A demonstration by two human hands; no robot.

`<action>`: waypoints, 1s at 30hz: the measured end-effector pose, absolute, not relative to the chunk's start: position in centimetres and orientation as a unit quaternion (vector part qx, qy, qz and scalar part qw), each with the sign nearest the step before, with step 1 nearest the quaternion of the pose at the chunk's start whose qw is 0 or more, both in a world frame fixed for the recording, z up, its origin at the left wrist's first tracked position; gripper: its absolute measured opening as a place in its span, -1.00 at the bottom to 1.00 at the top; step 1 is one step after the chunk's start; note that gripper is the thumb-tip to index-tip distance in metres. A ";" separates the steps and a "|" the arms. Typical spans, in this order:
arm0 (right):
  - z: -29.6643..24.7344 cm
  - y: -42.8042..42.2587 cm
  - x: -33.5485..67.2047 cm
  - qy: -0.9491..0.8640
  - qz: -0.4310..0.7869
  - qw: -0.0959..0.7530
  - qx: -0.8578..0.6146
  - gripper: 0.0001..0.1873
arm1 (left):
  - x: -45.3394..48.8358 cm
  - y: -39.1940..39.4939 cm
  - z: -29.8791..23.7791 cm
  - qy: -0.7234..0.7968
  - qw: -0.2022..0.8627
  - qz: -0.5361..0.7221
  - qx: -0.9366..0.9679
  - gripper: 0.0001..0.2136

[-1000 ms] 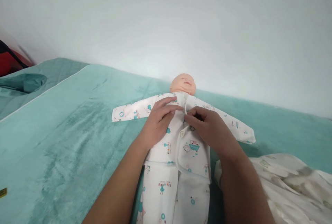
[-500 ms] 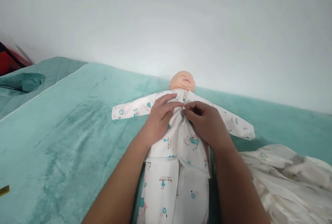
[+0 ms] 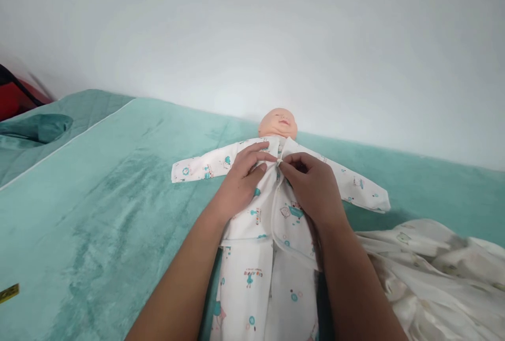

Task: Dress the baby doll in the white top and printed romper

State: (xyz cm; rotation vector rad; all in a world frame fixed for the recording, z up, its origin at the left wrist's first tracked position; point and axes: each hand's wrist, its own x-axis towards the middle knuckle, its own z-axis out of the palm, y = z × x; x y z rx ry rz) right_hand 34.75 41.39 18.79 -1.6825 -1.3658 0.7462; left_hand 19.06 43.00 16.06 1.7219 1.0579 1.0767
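Note:
A baby doll (image 3: 278, 122) lies on its back on a teal blanket (image 3: 98, 204), dressed in a white printed top (image 3: 205, 164) and matching trousers (image 3: 252, 293). Both of my hands rest on its chest. My left hand (image 3: 240, 183) pinches the left edge of the top's front opening. My right hand (image 3: 311, 188) pinches the right edge at the same spot, just below the collar. The fingertips of the two hands meet at a small fastening whose details are too small to make out. The doll's sleeves lie spread out to both sides.
A crumpled cream cloth (image 3: 430, 272) lies at the lower right beside the doll. A teal pillow (image 3: 37, 126) and something red and black (image 3: 16, 99) sit at the far left. A plain white wall (image 3: 276, 30) runs along the back.
Both hands have moved a little up the doll's chest toward the collar and closed tighter together. The top's edges are drawn nearer at the neck.

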 end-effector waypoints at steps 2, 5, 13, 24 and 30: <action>18.6 41.4 34.9 -0.524 0.294 0.436 -0.670 -0.84 | 19.0 43.1 16.1 0.415 0.430 0.436 0.673 -0.78; 18.2 41.1 34.9 -0.487 0.299 0.471 -0.672 -0.84 | 18.7 43.0 16.2 0.404 0.440 0.433 0.675 -0.77; 18.0 39.1 33.7 -0.406 0.301 0.574 -0.644 -0.81 | 17.0 42.6 17.1 0.360 0.436 0.322 0.759 -0.84; 18.9 38.1 33.8 -0.429 0.330 0.572 -0.617 -0.77 | 17.0 42.5 17.4 0.358 0.411 0.277 0.791 -0.79; 21.1 37.5 35.0 -0.533 0.331 0.388 -0.674 -0.64 | 17.4 42.3 17.6 0.369 0.399 0.302 0.784 -0.85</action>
